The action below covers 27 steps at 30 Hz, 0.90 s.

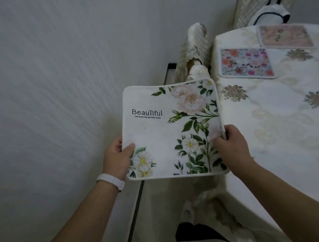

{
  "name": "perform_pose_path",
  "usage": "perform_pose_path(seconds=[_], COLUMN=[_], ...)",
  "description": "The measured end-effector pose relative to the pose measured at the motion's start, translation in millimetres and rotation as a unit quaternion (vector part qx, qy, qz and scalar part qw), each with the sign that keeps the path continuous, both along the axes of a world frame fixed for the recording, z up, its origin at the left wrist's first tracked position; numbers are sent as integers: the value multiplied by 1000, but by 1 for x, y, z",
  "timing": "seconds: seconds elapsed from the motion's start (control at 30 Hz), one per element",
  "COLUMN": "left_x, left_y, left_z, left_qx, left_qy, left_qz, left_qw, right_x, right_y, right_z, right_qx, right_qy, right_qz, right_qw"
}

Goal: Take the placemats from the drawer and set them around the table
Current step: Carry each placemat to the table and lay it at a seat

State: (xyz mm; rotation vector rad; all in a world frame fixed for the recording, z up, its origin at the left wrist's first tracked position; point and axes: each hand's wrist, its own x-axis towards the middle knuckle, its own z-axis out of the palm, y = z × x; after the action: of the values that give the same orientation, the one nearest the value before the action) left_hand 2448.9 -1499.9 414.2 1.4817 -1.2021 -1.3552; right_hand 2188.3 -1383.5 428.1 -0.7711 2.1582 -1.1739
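**Third mat held at the table's edge**

The table (283, 129), under a pale flowered cloth, fills the right side. Two mats already lie at its far corner, the bright floral placemat (246, 63) just beside the pale pink placemat (286, 36). The white placemat (167, 131), printed "Beautiful", is held in the air off the table's left edge, near a covered chair (194, 40). The left hand (117, 159) and right hand (232, 151) each grip one side, thumbs on top. Next, likely: swing it right onto bare cloth. No drawer is in view.
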Motion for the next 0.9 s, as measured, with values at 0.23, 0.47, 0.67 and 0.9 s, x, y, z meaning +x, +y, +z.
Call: perform_pose_path(seconds=[0.23,0.47,0.67,0.9], left_x=[-76,-150,-216,-310], left_y=[-90,-137,-179,-246], left_z=[17,28,23,-5], left_qx=[-14,-14,-11,-12], left_qy=[-28,-47,-41,-11], left_qz=[-77,-186,-288,-448], left_qw=[997,981,957,894], right_x=[-52,-87,-110,-129], right_y=[-53,-56,-65,-101], right_z=[2,2,-7,-25], right_qx=[10,3,-1,21], right_qy=[-27,-55,-67,-74], right_qz=[-66,-171,-261,-420], right_qw=[997,984,963,904])
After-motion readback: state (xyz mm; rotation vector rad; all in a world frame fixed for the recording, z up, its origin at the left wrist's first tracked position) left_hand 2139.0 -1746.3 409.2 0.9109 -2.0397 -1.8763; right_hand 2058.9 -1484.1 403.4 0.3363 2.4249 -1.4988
